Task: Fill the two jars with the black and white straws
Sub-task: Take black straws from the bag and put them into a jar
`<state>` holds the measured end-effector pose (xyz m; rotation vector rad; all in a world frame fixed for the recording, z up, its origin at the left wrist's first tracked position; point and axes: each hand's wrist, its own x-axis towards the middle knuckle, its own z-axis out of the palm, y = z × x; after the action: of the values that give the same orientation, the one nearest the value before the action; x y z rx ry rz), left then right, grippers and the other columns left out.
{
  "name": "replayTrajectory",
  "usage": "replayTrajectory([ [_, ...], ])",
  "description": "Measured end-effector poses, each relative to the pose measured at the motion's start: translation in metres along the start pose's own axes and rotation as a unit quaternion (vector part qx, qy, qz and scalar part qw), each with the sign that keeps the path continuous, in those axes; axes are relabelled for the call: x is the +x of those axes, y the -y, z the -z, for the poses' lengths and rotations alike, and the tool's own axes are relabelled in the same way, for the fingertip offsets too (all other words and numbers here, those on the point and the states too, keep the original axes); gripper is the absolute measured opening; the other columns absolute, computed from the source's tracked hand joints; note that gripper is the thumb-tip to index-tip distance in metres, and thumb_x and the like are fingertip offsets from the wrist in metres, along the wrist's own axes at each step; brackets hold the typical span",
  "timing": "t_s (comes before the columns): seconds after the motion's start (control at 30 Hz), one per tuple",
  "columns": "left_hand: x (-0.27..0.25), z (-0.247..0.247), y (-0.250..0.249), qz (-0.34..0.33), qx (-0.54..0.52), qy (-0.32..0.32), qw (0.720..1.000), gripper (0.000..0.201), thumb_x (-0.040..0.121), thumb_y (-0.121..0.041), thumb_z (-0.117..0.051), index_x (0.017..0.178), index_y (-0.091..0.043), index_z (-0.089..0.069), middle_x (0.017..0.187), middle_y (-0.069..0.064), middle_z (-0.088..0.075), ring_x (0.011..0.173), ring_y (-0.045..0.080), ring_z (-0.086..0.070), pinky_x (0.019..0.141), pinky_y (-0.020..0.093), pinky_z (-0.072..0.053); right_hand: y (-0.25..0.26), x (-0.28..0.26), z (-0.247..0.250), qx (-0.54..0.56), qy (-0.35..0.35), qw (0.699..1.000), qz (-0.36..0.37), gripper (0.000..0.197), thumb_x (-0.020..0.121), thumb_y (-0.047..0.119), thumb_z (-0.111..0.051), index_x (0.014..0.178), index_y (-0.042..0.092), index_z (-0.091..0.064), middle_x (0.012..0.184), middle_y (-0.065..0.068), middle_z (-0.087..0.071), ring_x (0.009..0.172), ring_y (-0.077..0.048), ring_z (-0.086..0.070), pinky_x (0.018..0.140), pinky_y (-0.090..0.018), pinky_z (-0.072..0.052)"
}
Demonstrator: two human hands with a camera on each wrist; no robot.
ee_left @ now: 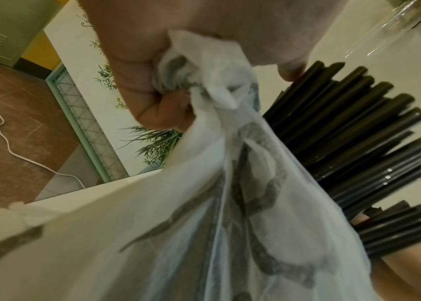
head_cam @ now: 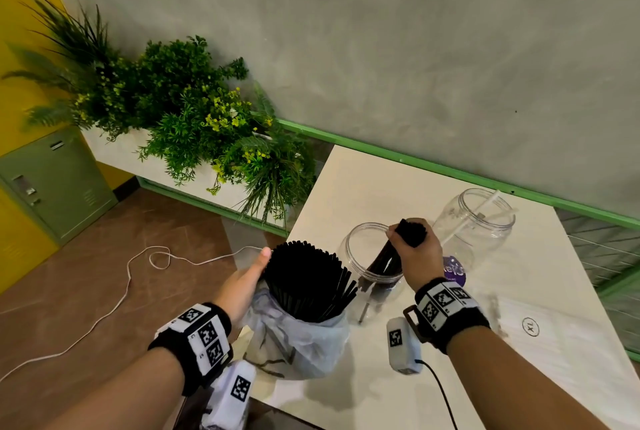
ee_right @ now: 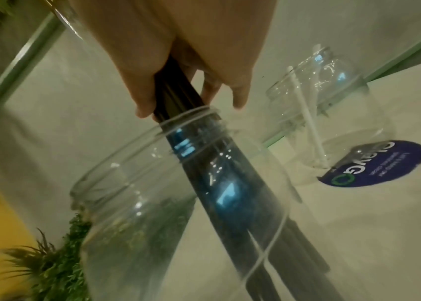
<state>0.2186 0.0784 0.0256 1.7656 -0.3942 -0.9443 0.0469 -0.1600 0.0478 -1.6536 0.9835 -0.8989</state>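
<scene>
Your right hand (head_cam: 417, 251) is closed around a bunch of black straws (head_cam: 410, 232), fingers wrapped about its upper part. The lower ends of that bunch stand inside the near jar (head_cam: 349, 256), which is clear, upright and open-mouthed on the white bench (head_cam: 363, 180); the bunch leans against the jar's rim on the side nearest the hand. In the right wrist view the straws (ee_right: 176, 95) pass down through the jar mouth (ee_right: 132, 160) and fan out toward the base.

Your left hand (head_cam: 242, 282) grips the gathered edge of a thin white plastic bag (head_cam: 301, 343), with the thumb laid along the straws. The left wrist view shows the fingers (ee_left: 137, 85) curled on the bunched plastic (ee_left: 204, 67). A large bundle of black straws (head_cam: 308, 280) stands upright in that bag, just left of the near jar.

The far jar (head_cam: 474, 222) stands behind and to the right, holding a single white straw (head_cam: 485, 208) that leans across it. A round blue label (ee_right: 374, 165) lies on the bench between the two jars.
</scene>
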Motion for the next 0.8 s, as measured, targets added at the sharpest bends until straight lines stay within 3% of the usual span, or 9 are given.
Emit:
replayTrajectory([
  [0.2, 0.003, 0.003, 0.002, 0.001, 0.01, -0.001, 1.0, 0.059, 0.074, -0.083, -0.034, 0.093, -0.038, -0.066, 0.109, -0.002, -0.068, 0.107, 0.016, -0.06, 0.097, 0.033, -0.041, 0.001, 0.005, 0.003, -0.073, 0.032, 0.997, 0.007, 0.02, 0.081, 0.017, -0.075, 0.091, 0.019, -0.057, 0.081, 0.004, -0.063, 0.08, -0.018, -0.06, 0.072, -0.026, -0.05],
  [0.33, 0.001, 0.002, 0.0, 0.004, 0.006, 0.0, 1.0, 0.055, 0.076, -0.077, -0.033, 0.099, -0.037, -0.063, 0.109, -0.003, -0.065, 0.105, 0.014, -0.057, 0.092, 0.029, -0.037, -0.004, -0.006, 0.007, -0.124, 0.027, 0.992, 0.012, 0.021, 0.08, 0.021, -0.075, 0.093, 0.017, -0.06, 0.081, 0.003, -0.064, 0.078, -0.018, -0.061, 0.072, -0.03, -0.051],
  [0.43, 0.002, 0.001, -0.001, 0.01, 0.008, 0.003, 1.0, 0.051, 0.076, -0.075, -0.035, 0.095, -0.038, -0.064, 0.107, -0.003, -0.067, 0.106, 0.015, -0.059, 0.092, 0.029, -0.037, -0.003, -0.004, 0.01, -0.113, 0.039, 0.993, 0.007, 0.019, 0.079, 0.022, -0.076, 0.089, 0.016, -0.061, 0.079, 0.003, -0.065, 0.077, -0.016, -0.062, 0.068, -0.026, -0.048],
  [0.57, 0.001, -0.001, -0.005, 0.007, 0.007, -0.004, 1.0, 0.041, 0.079, -0.072, -0.034, 0.088, -0.042, -0.06, 0.094, -0.011, -0.064, 0.091, 0.007, -0.057, 0.088, 0.027, -0.036, 0.003, 0.01, 0.005, -0.074, 0.016, 0.997, 0.026, 0.017, 0.081, 0.024, -0.074, 0.086, 0.015, -0.061, 0.088, 0.0, -0.063, 0.079, -0.011, -0.059, 0.068, -0.02, -0.046],
  [0.67, 0.002, 0.0, -0.004, 0.011, 0.015, -0.006, 1.0, 0.046, 0.076, -0.076, -0.034, 0.091, -0.041, -0.06, 0.101, -0.007, -0.063, 0.098, 0.012, -0.056, 0.09, 0.028, -0.035, 0.004, 0.019, 0.001, -0.111, 0.01, 0.993, 0.041, 0.017, 0.086, 0.024, -0.069, 0.088, 0.013, -0.056, 0.1, -0.003, -0.054, 0.079, -0.005, -0.053, 0.064, -0.008, -0.04],
  [0.7, 0.003, 0.001, -0.002, 0.013, 0.017, -0.007, 1.0, 0.051, 0.074, -0.078, -0.033, 0.095, -0.04, -0.06, 0.106, -0.006, -0.062, 0.102, 0.014, -0.055, 0.092, 0.029, -0.035, 0.003, 0.02, 0.0, -0.121, 0.017, 0.992, 0.039, 0.016, 0.087, 0.024, -0.067, 0.09, 0.013, -0.055, 0.1, -0.004, -0.054, 0.079, -0.007, -0.055, 0.064, -0.01, -0.042],
  [0.8, 0.006, 0.003, 0.0, 0.018, 0.023, -0.009, 1.0, 0.06, 0.07, -0.082, -0.033, 0.102, -0.039, -0.06, 0.113, -0.004, -0.062, 0.108, 0.015, -0.055, 0.095, 0.031, -0.036, 0.005, 0.021, -0.002, -0.11, 0.04, 0.992, 0.045, 0.008, 0.091, 0.018, -0.06, 0.097, 0.016, -0.055, 0.093, -0.004, -0.061, 0.082, -0.017, -0.06, 0.069, -0.029, -0.053],
])
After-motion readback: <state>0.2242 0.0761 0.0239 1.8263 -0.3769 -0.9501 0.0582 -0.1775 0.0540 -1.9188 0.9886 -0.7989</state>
